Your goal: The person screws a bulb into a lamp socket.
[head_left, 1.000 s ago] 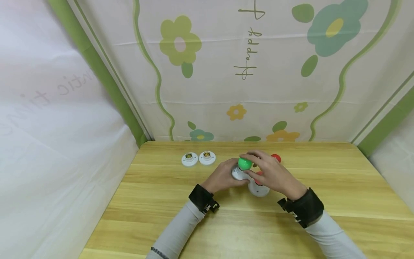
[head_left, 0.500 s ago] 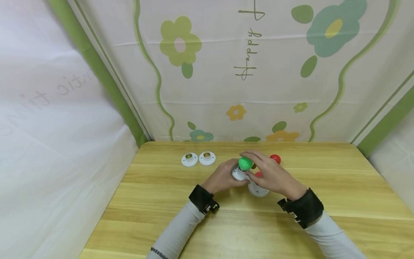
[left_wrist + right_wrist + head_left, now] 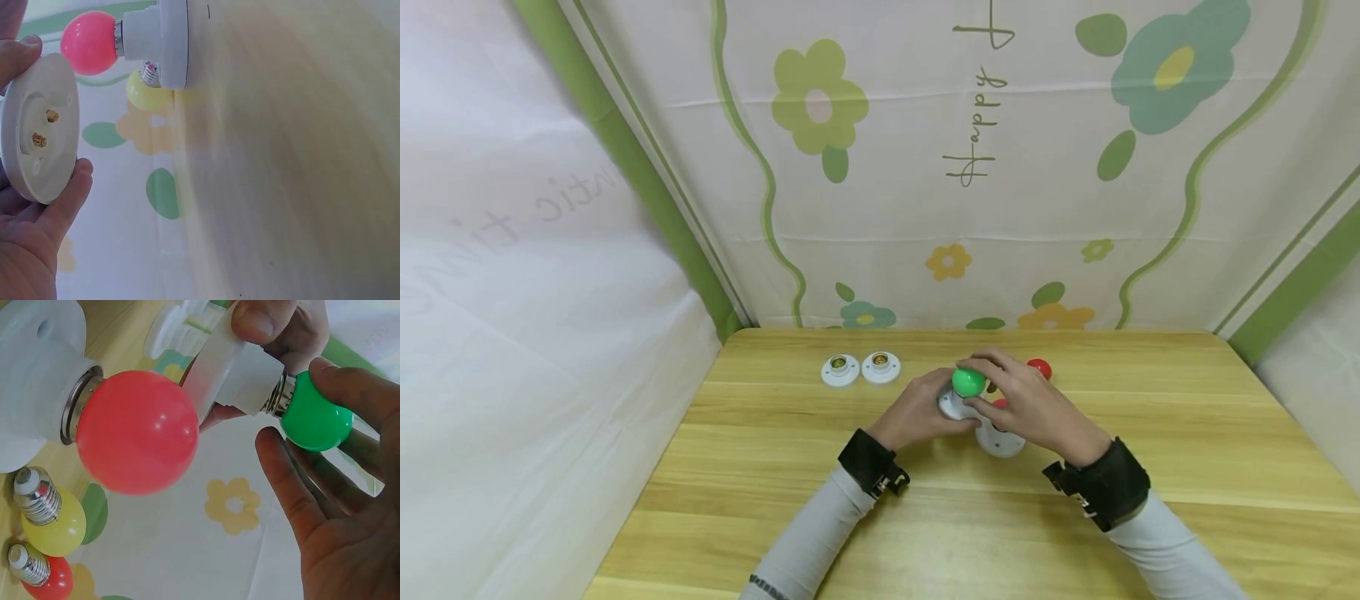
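A white lamp holder [image 3: 951, 406] is gripped by its round base in my left hand [image 3: 916, 410]. The left wrist view shows the underside of that base [image 3: 55, 165], with two brass terminals, raised off the table. A green light bulb [image 3: 315, 419] stands in the holder's socket, some of its metal thread showing above the collar. My right hand [image 3: 1037, 407] holds the green bulb between thumb and fingers. Just beside the hands, a second lamp holder [image 3: 1002, 443] rests on the table with a red bulb [image 3: 137, 434] fitted in it.
Two bare lamp holders [image 3: 840, 369] sit side by side at the back left of the wooden table [image 3: 940, 533]. Behind the right hand lie a loose yellow bulb [image 3: 56, 519] and a loose red bulb [image 3: 53, 578]. A printed cloth wall [image 3: 880, 167] rises behind the table edge.
The right fingers and thumb have shifted around the green bulb, opening wider half a second ago and closing on it again now. The left hand keeps the holder in the same place.
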`<move>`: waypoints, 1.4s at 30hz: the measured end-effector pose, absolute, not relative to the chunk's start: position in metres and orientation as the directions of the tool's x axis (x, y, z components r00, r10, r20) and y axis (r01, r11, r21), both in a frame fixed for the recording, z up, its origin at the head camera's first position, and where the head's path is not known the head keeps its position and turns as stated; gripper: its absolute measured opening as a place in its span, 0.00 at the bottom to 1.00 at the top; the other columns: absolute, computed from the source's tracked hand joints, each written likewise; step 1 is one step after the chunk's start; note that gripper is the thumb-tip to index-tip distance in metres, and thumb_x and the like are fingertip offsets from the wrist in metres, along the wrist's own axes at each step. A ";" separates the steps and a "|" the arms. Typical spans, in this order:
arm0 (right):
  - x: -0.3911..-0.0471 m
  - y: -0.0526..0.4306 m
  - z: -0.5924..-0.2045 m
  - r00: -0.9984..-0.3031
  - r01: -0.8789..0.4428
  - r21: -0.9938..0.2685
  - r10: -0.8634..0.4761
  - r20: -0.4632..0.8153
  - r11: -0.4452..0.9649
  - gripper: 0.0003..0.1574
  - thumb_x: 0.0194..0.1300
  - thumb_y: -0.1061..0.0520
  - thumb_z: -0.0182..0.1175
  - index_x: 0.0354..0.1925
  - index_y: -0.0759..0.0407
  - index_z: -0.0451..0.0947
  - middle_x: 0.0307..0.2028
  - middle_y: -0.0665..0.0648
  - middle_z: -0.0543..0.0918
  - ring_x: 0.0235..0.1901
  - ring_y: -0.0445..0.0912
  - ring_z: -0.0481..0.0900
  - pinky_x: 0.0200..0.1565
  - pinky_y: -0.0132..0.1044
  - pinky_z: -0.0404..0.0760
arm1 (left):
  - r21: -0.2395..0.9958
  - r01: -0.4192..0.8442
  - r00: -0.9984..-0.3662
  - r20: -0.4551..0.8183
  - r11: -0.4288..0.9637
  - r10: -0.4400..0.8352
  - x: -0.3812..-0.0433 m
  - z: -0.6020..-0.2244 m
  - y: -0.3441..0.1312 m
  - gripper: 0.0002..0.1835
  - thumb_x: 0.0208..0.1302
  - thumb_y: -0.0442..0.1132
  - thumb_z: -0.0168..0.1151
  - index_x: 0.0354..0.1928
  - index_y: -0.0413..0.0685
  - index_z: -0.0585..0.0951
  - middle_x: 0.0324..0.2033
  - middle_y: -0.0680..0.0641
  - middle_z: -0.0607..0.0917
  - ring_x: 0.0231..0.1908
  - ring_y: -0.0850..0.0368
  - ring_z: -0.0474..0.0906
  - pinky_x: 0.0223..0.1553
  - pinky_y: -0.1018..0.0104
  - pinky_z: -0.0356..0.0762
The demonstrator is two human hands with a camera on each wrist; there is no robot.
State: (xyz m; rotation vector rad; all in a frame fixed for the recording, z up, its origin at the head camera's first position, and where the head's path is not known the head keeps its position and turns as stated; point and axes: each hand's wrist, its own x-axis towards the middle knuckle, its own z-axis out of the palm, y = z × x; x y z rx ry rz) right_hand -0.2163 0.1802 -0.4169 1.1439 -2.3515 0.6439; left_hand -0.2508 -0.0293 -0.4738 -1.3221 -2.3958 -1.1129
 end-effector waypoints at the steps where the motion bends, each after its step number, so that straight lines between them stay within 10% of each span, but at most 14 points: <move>1: -0.216 0.180 -0.417 -0.559 -0.808 -0.215 -0.598 0.574 0.549 0.36 0.55 0.52 0.71 0.61 0.58 0.72 0.55 0.56 0.74 0.41 0.42 0.78 0.36 0.36 0.84 | 0.521 0.790 -0.585 0.486 0.322 0.649 -0.250 -0.473 -0.029 0.36 0.55 0.52 0.70 0.65 0.56 0.67 0.56 0.55 0.76 0.55 0.67 0.71 0.54 0.74 0.74; 18: -0.214 0.178 -0.416 -0.570 -0.809 -0.234 -0.625 0.533 0.539 0.37 0.58 0.53 0.69 0.64 0.54 0.69 0.61 0.54 0.72 0.58 0.47 0.71 0.51 0.43 0.81 | 0.510 0.801 -0.573 0.504 0.312 0.646 -0.249 -0.472 -0.030 0.39 0.56 0.53 0.69 0.68 0.56 0.64 0.57 0.54 0.76 0.55 0.66 0.71 0.54 0.74 0.74; 42: -0.214 0.179 -0.416 -0.568 -0.790 -0.183 -0.586 0.577 0.586 0.37 0.55 0.49 0.71 0.61 0.56 0.72 0.55 0.54 0.75 0.49 0.44 0.77 0.45 0.39 0.83 | 0.510 0.806 -0.566 0.519 0.300 0.640 -0.248 -0.472 -0.028 0.38 0.54 0.52 0.71 0.66 0.55 0.67 0.56 0.55 0.77 0.54 0.67 0.72 0.53 0.75 0.75</move>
